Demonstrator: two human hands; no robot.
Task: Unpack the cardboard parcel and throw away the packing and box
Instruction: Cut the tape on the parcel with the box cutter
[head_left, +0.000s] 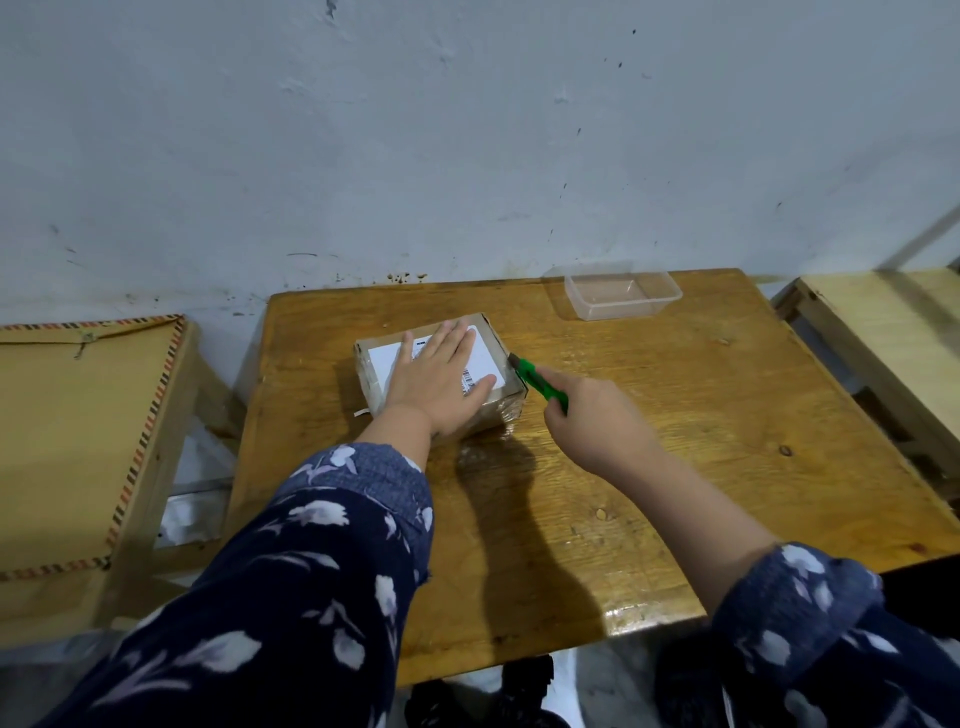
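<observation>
A small taped cardboard parcel (374, 376) with a white shipping label lies on the wooden table (649, 467), a little left of its middle. My left hand (439, 379) presses flat on the parcel's top with straight fingers. My right hand (587, 415) grips a green utility knife (540, 384). The knife's tip touches the parcel's right side near the top edge.
A clear plastic container (621, 295) stands near the table's back edge by the wall. A yellow-topped stool (78, 431) with a striped border is at the left. Another wooden piece of furniture (883, 332) stands at the right. Dark objects lie on the floor below the table's front edge.
</observation>
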